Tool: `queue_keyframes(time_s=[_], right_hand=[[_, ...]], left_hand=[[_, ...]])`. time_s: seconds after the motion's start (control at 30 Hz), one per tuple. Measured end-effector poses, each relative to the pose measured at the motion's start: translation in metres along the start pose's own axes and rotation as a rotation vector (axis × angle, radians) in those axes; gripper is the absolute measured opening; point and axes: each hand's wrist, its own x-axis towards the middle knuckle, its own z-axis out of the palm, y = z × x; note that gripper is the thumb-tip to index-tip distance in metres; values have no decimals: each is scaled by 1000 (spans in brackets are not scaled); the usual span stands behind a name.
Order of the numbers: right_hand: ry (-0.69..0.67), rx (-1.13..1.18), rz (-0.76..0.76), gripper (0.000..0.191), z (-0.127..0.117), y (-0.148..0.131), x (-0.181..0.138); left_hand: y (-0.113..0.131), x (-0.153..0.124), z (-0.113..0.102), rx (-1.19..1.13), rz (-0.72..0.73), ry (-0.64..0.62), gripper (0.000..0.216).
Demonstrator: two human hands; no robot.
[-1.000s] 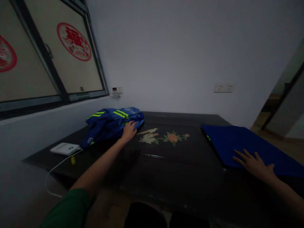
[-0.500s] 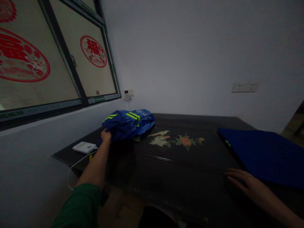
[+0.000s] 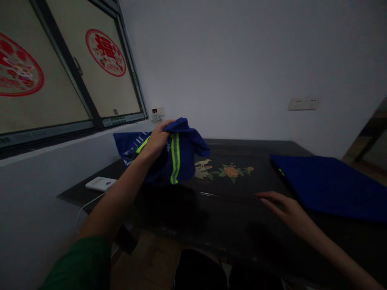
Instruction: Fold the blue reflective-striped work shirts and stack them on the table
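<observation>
My left hand is closed on a crumpled blue garment with yellow-green and grey reflective stripes and white lettering. The cloth is lifted at the left of the dark table and hangs down on both sides of my fist. Over the table's right half hovers my right hand, its fingers stretched out and slightly apart from the thumb, holding nothing. Nearest to it lies a flat blue folded cloth with a small yellow-green mark at its left edge.
The dark table bears a painted bird and flower design. A white device with a white cable lies at its left end, beside my left forearm. Behind are a wall with a socket plate and a window at left.
My left hand has raised the blue garment and moved it up and to the right, turning it. My right hand has moved left and up from beside the folded cloth.
</observation>
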Motion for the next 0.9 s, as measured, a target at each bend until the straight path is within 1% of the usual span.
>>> queue_keyframes(time_s=[0.07, 0.1, 0.2, 0.27, 0.37, 0.43, 0.5, 0.57, 0.63, 0.73, 0.83, 0.9], right_hand=[[43, 124, 27, 41, 9, -11, 3], [60, 199, 37, 46, 13, -15, 3], [67, 417, 54, 68, 23, -20, -1], [68, 508, 105, 72, 23, -20, -7], [102, 598, 252, 61, 15, -14, -17], [134, 649, 332, 52, 6, -7, -21], [173, 666, 388, 46, -3, 3, -23], [244, 649, 434, 44, -12, 15, -25], [295, 608, 463, 45, -22, 28, -30], [322, 483, 439, 47, -39, 44, -43], [341, 347, 419, 51, -55, 52, -61], [312, 275, 406, 54, -62, 51, -72]], left_hand=[[24, -24, 36, -171, -21, -56, 36], [34, -37, 51, -233, -32, -84, 37], [51, -73, 86, -353, -95, -236, 48], [51, -89, 102, -391, -149, -356, 60], [37, -95, 116, -403, -198, -488, 75], [23, -91, 119, -385, -193, -567, 81], [9, -88, 115, -315, -167, -633, 78], [-1, -87, 104, -179, -141, -665, 69], [-9, -92, 86, -7, -137, -675, 60], [-19, -110, 52, 241, -153, -691, 54], [-31, -134, 22, 423, -165, -762, 62], [-40, -148, 12, 479, -163, -821, 74]])
